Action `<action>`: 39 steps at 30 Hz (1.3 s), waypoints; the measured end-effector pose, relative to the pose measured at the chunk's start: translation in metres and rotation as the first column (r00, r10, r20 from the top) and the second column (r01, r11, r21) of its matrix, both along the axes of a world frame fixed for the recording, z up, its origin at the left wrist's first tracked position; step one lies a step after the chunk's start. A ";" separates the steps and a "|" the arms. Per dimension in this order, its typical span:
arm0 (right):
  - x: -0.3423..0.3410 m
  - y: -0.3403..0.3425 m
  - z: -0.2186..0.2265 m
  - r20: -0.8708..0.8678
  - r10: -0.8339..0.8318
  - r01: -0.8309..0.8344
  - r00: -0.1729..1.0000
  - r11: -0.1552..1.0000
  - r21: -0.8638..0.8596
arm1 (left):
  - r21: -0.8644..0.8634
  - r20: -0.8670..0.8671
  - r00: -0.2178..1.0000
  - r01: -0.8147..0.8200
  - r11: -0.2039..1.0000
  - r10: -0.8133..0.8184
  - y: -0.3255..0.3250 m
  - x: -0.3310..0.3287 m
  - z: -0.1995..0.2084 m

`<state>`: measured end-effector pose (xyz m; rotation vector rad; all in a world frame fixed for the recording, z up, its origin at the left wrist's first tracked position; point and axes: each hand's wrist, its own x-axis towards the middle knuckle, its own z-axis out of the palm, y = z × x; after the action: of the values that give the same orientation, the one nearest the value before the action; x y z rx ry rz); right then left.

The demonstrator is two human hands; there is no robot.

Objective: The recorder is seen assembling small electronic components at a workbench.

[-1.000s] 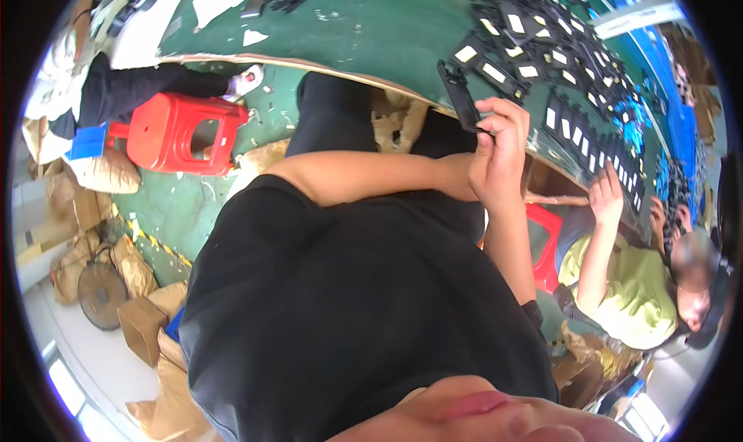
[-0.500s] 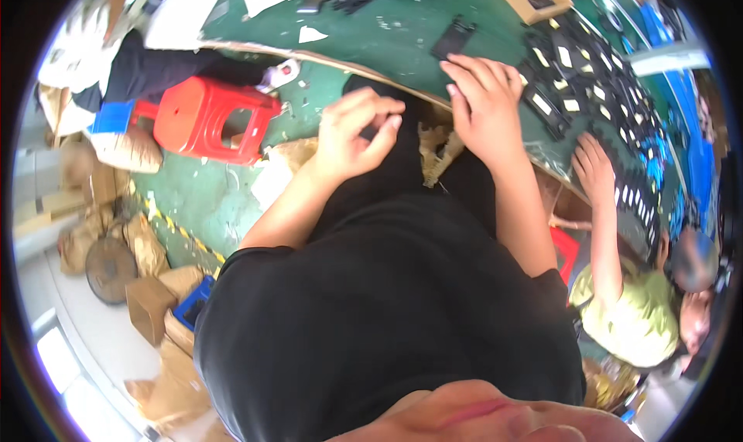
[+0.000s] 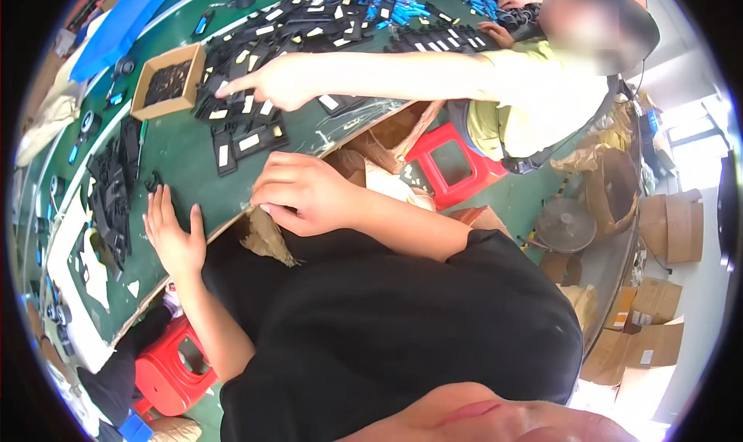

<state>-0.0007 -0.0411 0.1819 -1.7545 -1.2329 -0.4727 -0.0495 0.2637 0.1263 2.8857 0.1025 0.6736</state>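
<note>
My left hand (image 3: 176,233) lies at the green table's (image 3: 186,167) near edge, fingers stretched out and slightly apart. Just past its fingertips is a small black part (image 3: 154,182). My right hand (image 3: 303,194) is curled at the table edge, thumb drawn in against the fingers; anything inside it is hidden. Beneath that hand hangs a torn piece of brown paper or card (image 3: 267,238). Beyond it lie flat black plastic pieces (image 3: 259,142) with pale labels. A co-worker's hand (image 3: 282,83) points over a large heap of similar black pieces (image 3: 302,25).
An open cardboard box (image 3: 193,82) holds small dark parts. Black strips (image 3: 114,183) lie at the left, blue parts (image 3: 395,5) at the back. Red stools stand at the right (image 3: 445,163) and lower left (image 3: 174,372). The co-worker's arm (image 3: 402,74) crosses above the table.
The view has swung right. My left hand has gone from curled to stretched out; my right hand has gone from spread to curled. The co-worker's arm now reaches across the table.
</note>
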 end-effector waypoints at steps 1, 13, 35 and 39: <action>0.006 -0.004 -0.006 0.010 -0.016 0.016 1.000 1.000 0.003 | 0.035 -0.016 1.000 -0.004 0.999 0.004 -0.004 0.003 0.003; 0.049 0.003 -0.045 0.155 -0.232 0.261 0.960 0.945 -0.197 | 0.046 -0.047 0.992 -0.116 0.992 0.118 -0.013 0.002 0.008; 0.056 0.062 -0.028 0.250 -0.257 0.318 0.934 0.916 -0.245 | 0.069 0.096 0.995 -0.008 0.998 0.001 -0.008 -0.002 0.007; 0.066 0.082 -0.033 0.442 -0.170 0.379 0.881 0.811 -0.445 | 0.046 0.212 0.974 0.074 0.996 -0.083 -0.007 -0.003 0.016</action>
<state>0.0654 0.0409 0.1485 -2.4193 -1.4754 -0.7342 -0.0529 0.2562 0.1421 2.8133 -0.0534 0.9743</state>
